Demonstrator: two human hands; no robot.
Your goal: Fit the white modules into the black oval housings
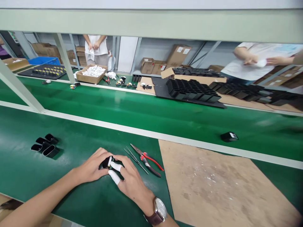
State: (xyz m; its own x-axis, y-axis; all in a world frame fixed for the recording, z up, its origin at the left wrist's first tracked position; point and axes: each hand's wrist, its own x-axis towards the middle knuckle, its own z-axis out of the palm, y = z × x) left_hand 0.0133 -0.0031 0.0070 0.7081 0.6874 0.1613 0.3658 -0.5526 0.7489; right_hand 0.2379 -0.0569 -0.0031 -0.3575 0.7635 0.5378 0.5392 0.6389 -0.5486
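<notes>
A small black plastic housing with a white part and bits of green and yellow at its open end is held just over the green bench. My left hand closes round its left side, thumb below and fingers above. White finger covers sit on two fingers of my right hand, which grips the housing's right end and presses at the white part. Metal tweezers and red-handled long-nose pliers lie just right of my hands. Several empty black sleeves stand to the left.
A stained brown board covers the bench at right. Beyond a pale rail runs a green belt carrying a black housing. On the far side are a box of white parts, stacked black housings and two people working. A slanted post rises at left.
</notes>
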